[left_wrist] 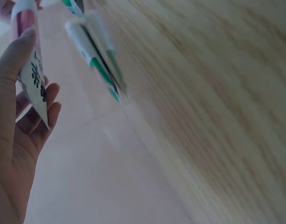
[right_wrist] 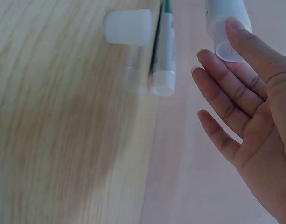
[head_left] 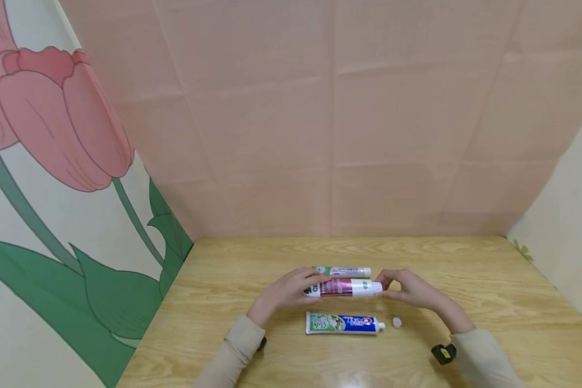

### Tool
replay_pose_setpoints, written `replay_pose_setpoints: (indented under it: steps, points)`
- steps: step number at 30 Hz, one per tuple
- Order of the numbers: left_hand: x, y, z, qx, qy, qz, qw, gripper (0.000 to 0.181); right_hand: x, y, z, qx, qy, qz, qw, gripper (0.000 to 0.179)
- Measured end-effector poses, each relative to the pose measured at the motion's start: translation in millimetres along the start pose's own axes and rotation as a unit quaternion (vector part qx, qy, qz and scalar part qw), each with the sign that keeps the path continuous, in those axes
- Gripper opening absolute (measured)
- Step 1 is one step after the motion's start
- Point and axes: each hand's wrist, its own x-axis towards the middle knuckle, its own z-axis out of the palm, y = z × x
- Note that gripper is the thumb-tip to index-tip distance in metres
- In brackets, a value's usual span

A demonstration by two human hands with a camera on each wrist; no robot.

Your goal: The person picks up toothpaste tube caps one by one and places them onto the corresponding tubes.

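Note:
A pink-and-white toothpaste tube is held level above the table between both hands. My left hand grips its flat tail end, thumb on one face and fingers behind, as the left wrist view shows. At the other end, the thumb and fingers of my right hand pinch the white cap. Nearer to me lies a green-and-blue toothpaste tube with its nozzle bare, pointing right. A loose white cap sits on the table just right of that nozzle.
Behind the held tube lies another green-and-white toothpaste tube with its white cap on. All this is on a wooden table, with a pink cloth wall along the back edge and a tulip-patterned wall at left.

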Motion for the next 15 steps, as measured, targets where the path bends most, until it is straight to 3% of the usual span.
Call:
replay_pose_setpoints:
  steps: [15]
  points:
    - [-0.5, -2.6, 1.7, -0.018, -0.086, -0.047, 0.9950, 0.063, 2.7, 12.9, 5.6, -0.009, -0.042, 0.011, 0.9990, 0.018]
